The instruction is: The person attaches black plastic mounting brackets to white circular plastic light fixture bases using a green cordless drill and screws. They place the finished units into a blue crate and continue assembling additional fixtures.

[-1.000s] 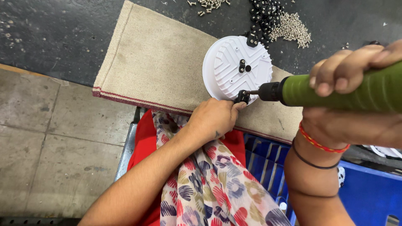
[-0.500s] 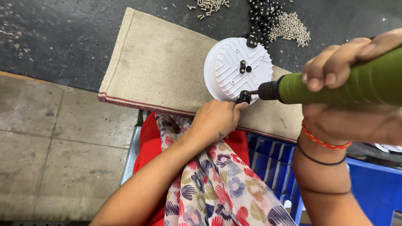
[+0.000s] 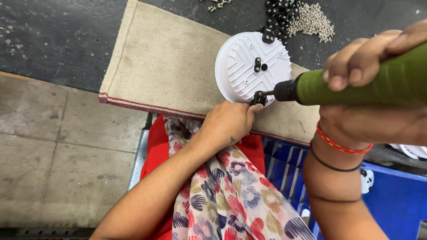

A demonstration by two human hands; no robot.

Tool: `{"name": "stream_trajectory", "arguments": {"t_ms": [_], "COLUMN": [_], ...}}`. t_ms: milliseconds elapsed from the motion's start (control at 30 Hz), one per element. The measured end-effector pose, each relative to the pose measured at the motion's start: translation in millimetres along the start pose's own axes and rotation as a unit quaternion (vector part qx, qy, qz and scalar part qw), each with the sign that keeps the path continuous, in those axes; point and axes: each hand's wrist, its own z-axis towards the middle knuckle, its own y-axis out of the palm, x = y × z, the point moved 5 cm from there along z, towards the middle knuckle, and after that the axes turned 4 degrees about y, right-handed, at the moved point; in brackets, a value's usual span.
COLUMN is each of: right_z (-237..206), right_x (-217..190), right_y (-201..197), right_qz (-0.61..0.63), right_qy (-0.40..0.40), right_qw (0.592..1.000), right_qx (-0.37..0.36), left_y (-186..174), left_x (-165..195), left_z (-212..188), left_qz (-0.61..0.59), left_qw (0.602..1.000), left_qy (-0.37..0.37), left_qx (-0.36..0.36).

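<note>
A white round ribbed disc [image 3: 249, 66] lies on a beige mat [image 3: 169, 62]. My left hand [image 3: 227, 124] pinches a small black bracket [image 3: 257, 98] against the disc's near rim. My right hand [image 3: 369, 66] grips a green electric screwdriver [image 3: 364, 84]; its bit tip touches the black bracket. Another black piece [image 3: 258, 66] sits at the disc's centre.
A pile of black parts [image 3: 280, 13] and a heap of small silver screws [image 3: 313, 20] lie on the dark bench beyond the disc. A blue crate [image 3: 391, 195] stands at the lower right. Floral cloth [image 3: 222, 195] covers my lap. Grey floor tiles lie at left.
The view has shifted slightly; the hands, screwdriver and disc keep the same pose, with the bit still at the bracket.
</note>
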Motion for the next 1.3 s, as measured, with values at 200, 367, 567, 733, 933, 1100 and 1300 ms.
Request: {"name": "stream_trajectory", "arguments": {"t_ms": [200,367,567,733,933,1100,1300], "right_z": [3,8,4,-1,-3,-5,-7], "right_x": [1,-7,-16,-15,-8,-5,-2], "right_y": [1,-4,-10,-12,-10,-10,-10], "right_qz": [0.005,0.011,0.010,0.006,0.003,0.003,0.002], "right_qy": [0.004,0.009,0.005,0.003,0.002,0.003,0.003], "right_qw": [1.000,1.000,1.000,1.000,1.000,1.000,1.000], "right_qx": [-0.008,-0.011,-0.009,-0.008,-0.006,-0.005,-0.004], "left_y": [0,1,-1,-1,-3,-4,-2], "left_x": [0,2,4,3,4,4,3], "left_z": [-2,-4,-5,-5,-5,-4,-3], "left_qz": [-0.007,-0.002,-0.012,-0.026,-0.028,-0.024,-0.022], "left_qw": [1.000,1.000,1.000,0.999,0.999,1.000,1.000], "left_qy": [-0.003,0.001,0.004,-0.015,-0.015,-0.009,-0.003], "left_qx": [0.018,0.011,0.011,-0.016,-0.019,-0.017,-0.008]}}
